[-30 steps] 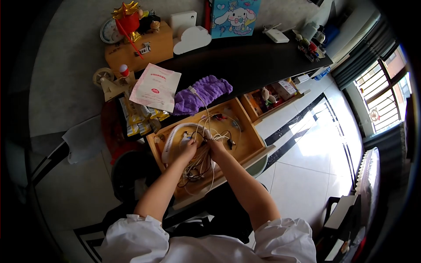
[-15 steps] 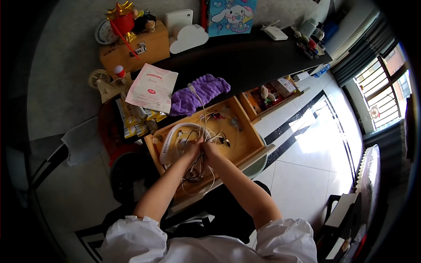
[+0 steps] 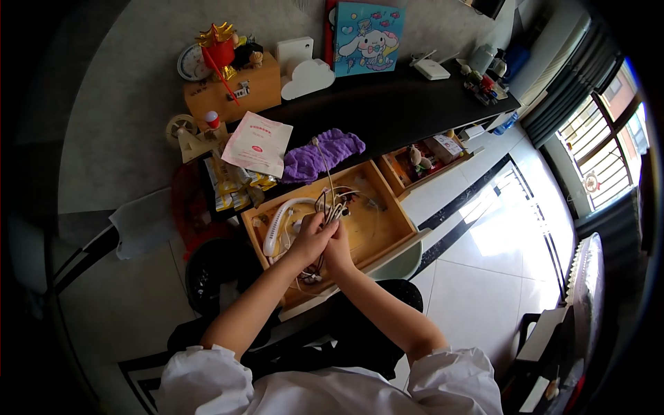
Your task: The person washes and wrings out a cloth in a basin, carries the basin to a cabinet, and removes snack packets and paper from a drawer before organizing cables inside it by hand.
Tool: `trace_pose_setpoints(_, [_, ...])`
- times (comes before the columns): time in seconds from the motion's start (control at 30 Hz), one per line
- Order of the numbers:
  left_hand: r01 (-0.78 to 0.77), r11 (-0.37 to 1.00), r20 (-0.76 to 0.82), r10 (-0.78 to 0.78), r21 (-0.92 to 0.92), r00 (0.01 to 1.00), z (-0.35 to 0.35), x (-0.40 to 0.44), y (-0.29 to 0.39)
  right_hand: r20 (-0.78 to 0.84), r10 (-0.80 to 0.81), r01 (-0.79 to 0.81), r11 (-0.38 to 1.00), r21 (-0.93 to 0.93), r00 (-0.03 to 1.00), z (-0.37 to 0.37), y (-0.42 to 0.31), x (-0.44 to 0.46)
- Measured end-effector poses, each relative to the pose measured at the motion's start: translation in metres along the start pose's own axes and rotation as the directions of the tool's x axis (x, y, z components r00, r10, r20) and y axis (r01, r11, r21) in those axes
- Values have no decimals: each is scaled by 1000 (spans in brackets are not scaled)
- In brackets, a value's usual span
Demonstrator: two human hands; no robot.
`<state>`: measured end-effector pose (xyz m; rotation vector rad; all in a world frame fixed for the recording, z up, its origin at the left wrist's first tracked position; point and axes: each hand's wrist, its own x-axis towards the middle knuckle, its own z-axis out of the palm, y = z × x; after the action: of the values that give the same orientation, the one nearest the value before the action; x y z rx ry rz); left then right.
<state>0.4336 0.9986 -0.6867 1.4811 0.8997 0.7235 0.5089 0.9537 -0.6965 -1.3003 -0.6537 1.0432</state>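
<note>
A tangled bundle of white and black cables [image 3: 332, 207] is gripped by both hands above an open wooden drawer [image 3: 398, 238]. My left hand [image 3: 312, 240] is closed around the bundle, its thumb side up. Pressed against it, my right hand [image 3: 337, 249] also has its fingers wrapped around the cables. One pale cable runs up from the bundle to a purple cloth [image 3: 324, 155] on the desk, its plug end lying over it. Inside the drawer, left of my hands, lies a white curved neck fan [image 3: 277, 228]. Loose cable loops hang below my hands.
On the black desktop [image 3: 387, 104] lie a pink-white paper packet [image 3: 257, 144] and yellow sachets [image 3: 228, 190]. A wooden box [image 3: 259, 93] stands behind them. Right of my drawer, a second open drawer [image 3: 415, 181] holds small items. A black bin [image 3: 207, 273] is at left.
Both hands have gathered the cables into a tighter bundle and raised it somewhat. Fewer cables lie spread across the drawer bottom. The view has shifted slightly.
</note>
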Motion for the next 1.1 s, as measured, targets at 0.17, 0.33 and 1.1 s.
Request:
trace_pose_setpoints(0.17, [31,996,5,-31,-84,1000,-5,-29,61,-48,-177,172,981,-86,983,12,-36,-27])
trace_pose_setpoints(0.33, [-179,967,-70,194,181,978,-17,-58,117,-6,-399,390,901,-190,917,27,-80,-57])
trace_pose_setpoints(1.1, [-472,791,-19,519,390,854,-49,-75,249,166,-509,532,831,-160,845,42,-209,-70])
